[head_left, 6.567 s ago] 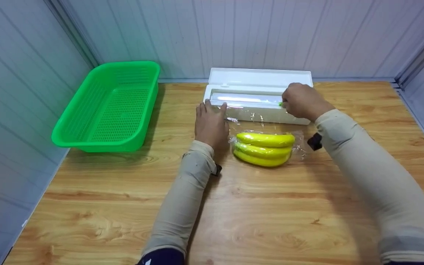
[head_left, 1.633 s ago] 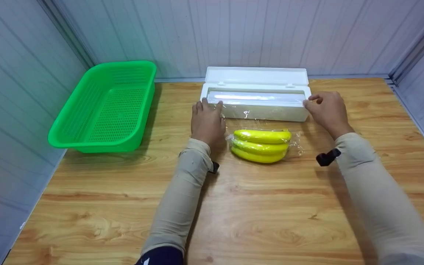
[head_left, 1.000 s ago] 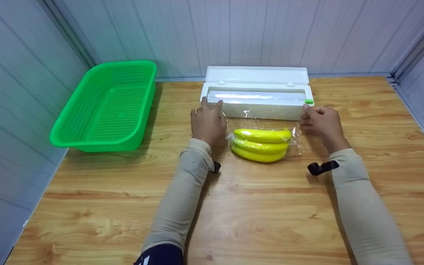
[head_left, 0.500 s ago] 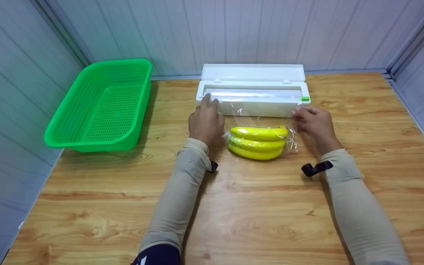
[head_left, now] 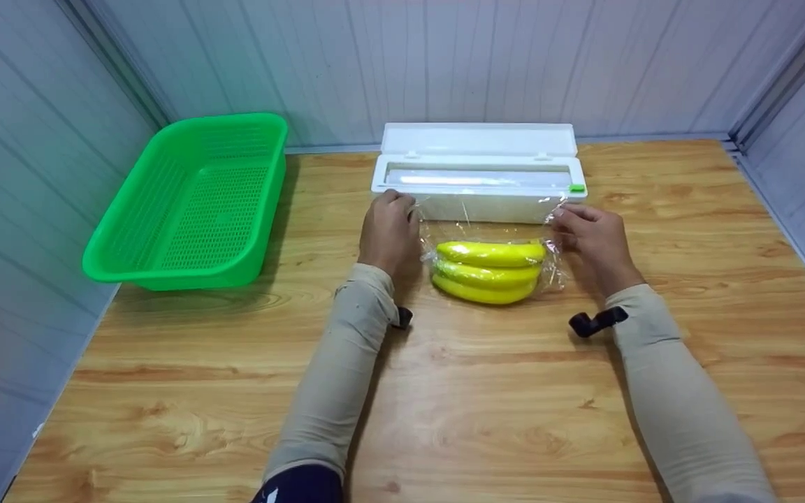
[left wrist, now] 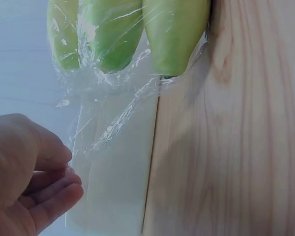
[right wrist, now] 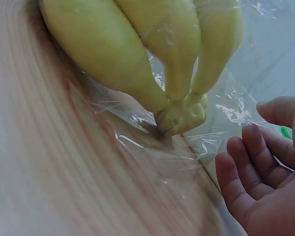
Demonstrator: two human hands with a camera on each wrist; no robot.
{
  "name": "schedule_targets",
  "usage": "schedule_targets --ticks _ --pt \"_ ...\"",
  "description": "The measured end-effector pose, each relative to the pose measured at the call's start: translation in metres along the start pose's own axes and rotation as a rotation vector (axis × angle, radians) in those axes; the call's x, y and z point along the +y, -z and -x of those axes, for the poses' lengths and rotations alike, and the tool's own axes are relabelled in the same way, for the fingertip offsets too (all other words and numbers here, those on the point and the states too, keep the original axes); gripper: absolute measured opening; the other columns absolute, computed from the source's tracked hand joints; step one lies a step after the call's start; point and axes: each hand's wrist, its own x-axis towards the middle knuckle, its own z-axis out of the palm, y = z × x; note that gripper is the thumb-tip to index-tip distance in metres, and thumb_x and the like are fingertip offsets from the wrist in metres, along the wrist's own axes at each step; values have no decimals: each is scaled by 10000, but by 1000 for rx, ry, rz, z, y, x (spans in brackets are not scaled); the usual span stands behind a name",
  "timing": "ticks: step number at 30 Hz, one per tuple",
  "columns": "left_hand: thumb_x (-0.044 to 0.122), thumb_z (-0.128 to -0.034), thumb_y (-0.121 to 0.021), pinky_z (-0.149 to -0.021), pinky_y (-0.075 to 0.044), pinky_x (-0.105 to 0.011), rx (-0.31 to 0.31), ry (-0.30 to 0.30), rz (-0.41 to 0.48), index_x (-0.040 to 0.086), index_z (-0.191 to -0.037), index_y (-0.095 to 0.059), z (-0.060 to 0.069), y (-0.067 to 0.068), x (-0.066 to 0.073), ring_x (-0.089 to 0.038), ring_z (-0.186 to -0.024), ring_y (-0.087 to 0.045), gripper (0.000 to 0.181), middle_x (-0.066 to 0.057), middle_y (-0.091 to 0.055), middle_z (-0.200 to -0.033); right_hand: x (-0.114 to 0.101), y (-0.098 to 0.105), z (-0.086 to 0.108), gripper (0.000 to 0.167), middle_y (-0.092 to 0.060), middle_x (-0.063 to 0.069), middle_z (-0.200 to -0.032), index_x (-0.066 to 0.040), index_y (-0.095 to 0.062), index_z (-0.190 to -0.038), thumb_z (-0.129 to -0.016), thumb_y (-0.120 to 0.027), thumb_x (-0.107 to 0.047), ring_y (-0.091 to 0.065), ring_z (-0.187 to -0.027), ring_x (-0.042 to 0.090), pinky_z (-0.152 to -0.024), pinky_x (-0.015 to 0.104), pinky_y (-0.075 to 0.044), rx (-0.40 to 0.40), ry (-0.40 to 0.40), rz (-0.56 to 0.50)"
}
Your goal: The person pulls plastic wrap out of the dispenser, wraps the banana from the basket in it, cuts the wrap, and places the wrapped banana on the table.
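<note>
A bunch of yellow bananas (head_left: 490, 272) lies on the table, wrapped in clear cling film (head_left: 479, 213) in the head view. A loose flap of the film stretches up from the bananas toward the white cling film dispenser (head_left: 479, 206). My left hand (head_left: 388, 230) pinches the flap's left corner between thumb and fingers. At the right corner, my right hand (head_left: 595, 241) holds the film with thumb and fingertips. Both wrist views show the film running from the bananas (left wrist: 110, 37) to the fingers. In the right wrist view the banana stem (right wrist: 182, 115) points toward my right hand.
Behind the bananas, the dispenser's lid (head_left: 479, 140) stands raised near the back wall, and the green cutter slider (head_left: 576, 188) sits at its right end. A green plastic basket (head_left: 252, 262) stands at the left on the wooden table (head_left: 514, 412).
My right hand moved the green slider to the dispenser's right end, released it and took the film's right corner. My left hand left the dispenser's edge and now pinches the left corner.
</note>
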Motion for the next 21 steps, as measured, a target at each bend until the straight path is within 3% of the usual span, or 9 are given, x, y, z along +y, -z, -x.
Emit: schedule_targets --ticks 7,13,21 --pt "102 -959 -657 -843 -519 -312 17 -15 45 98 -1094 -762 2 0 2 -200 -951 -612 171 -60 -620 -1003 4 1 1 297 -673 140 -997 49 -688 -1151 -923 -739 -135 -679 -847 227 -755 302 -577 -5 -29 -107" --pt "162 -943 -680 -744 -541 -352 32 -28 -17 118 -1106 -767 2 0 1 -193 -881 -624 190 -55 -623 -988 3 1 0 252 -692 127 -975 29 -685 -1134 -954 -701 -148 -685 -855 201 -738 286 -576 -10 -26 -62" --pt "243 -973 -641 -704 -544 -360 5 -6 -35 143 -1097 -767 3 1 0 -183 -835 -638 203 -44 -605 -1022 4 1 3 251 -704 174 -1021 104 -592 -1146 -990 -630 -89 -711 -906 242 -740 297 -587 -66 -18 -137"
